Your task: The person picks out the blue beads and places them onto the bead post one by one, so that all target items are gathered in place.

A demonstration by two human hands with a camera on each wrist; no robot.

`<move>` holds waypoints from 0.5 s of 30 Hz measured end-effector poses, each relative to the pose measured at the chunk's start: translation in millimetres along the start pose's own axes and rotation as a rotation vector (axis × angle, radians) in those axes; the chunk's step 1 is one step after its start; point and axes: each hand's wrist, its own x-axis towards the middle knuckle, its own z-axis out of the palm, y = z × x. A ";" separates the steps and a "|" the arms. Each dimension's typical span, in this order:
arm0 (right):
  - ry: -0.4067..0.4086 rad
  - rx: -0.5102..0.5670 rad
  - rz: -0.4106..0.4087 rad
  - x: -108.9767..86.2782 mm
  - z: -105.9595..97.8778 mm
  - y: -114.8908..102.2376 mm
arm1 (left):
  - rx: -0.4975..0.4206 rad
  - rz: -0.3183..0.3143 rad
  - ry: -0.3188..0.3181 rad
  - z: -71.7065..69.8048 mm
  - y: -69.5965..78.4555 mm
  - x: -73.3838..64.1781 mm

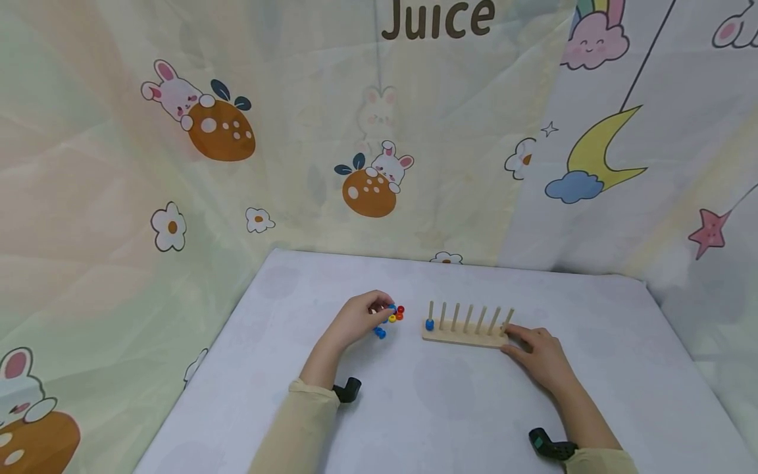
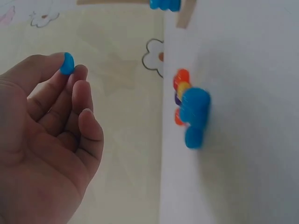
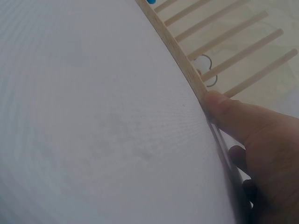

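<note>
Between thumb and fingertip, my left hand (image 1: 357, 320) pinches a blue bead (image 2: 67, 64), held up off the table in the left wrist view. Close by that hand lie loose beads: several blue beads (image 1: 380, 334), a yellow bead (image 1: 392, 318) and red beads (image 1: 401, 309). To their right stands a wooden peg board (image 1: 462, 338) with a row of upright pegs. Blue beads (image 1: 429, 324) sit low on its leftmost peg. My right hand (image 1: 541, 357) grips the board's right end, with the thumb (image 3: 222, 108) along the front edge.
The white tabletop (image 1: 462, 401) stretches around the board and beads. Behind it hangs a printed cloth (image 1: 308, 151) with rabbits, flowers and a moon. Black wrist cameras (image 1: 348, 390) sit at both cuffs.
</note>
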 end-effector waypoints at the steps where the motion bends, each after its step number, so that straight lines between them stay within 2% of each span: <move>1: 0.000 0.000 0.000 -0.2 0.2 0.3 | -0.001 0.009 -0.003 0.6 4.1 2.4; 9: 0.003 -0.004 0.004 -0.6 0.7 1.2 | -0.002 0.089 -0.028 9.1 33.7 20.1; 15: 0.009 -0.003 0.001 0.1 1.0 1.4 | 0.013 0.148 -0.042 20.6 43.9 31.2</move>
